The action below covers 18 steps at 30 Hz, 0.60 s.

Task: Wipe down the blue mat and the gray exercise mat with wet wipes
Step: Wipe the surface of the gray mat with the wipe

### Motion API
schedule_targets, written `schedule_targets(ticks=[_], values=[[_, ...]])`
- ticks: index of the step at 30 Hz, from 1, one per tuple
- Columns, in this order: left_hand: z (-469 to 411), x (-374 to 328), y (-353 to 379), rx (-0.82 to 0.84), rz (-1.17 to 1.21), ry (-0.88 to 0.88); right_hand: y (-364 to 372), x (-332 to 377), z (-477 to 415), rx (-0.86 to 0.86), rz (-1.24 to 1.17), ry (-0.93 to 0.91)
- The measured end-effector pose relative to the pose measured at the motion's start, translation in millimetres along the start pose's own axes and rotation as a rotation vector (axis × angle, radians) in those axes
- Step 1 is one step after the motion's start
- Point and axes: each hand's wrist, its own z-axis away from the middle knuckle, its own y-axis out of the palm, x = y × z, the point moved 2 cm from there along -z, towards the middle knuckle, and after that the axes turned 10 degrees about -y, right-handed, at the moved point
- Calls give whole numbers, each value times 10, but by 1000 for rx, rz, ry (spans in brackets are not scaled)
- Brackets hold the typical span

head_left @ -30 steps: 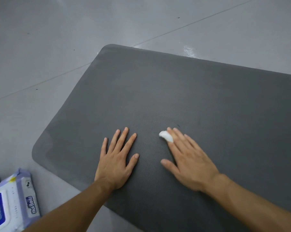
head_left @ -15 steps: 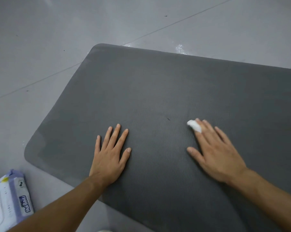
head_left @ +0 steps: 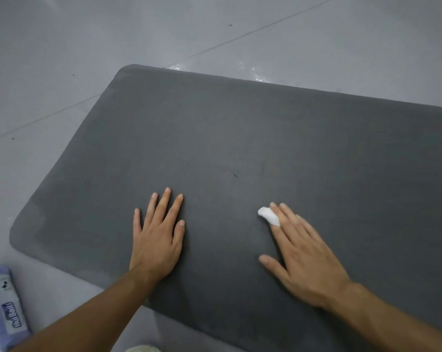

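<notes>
Down on the glossy gray floor (head_left: 88,47) lay the gray exercise mat (head_left: 240,128), finely ribbed, with rounded corners. The left hand (head_left: 156,240) rested flat on it, fingers straight and spread. The right hand (head_left: 309,257), fingers extended, pressed a small crumpled white wet wipe (head_left: 268,216) onto the mat. A purple-edged wipes pack (head_left: 6,306) sat off the mat's near left corner.

Gray exercise mat (head_left: 240,135): right end and near side are cut by the frame.
Wet wipe (head_left: 268,216): only a white wad shows at the fingertips of the right hand (head_left: 306,257); the rest is covered. The hand's outlines are blurred.
Wipes pack (head_left: 4,308): cropped at left and bottom edges, label only partly legible.
Pale object (head_left: 143,348) at bottom edge: mostly cropped, unidentifiable.
Dark speck (head_left: 235,175) on the mat: too small to identify.
</notes>
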Motion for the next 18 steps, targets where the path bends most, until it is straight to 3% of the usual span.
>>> schedule_targets(ticks=[7,12,18], values=[[-14,-97,-12,4,-15,47,203,429,310,51,8,-203],[-25,-486,41,62,-31,170,43,70,243,17,11,-23],[5,-706,132,52,-22,109,-166,-623,230,-24,40,236]])
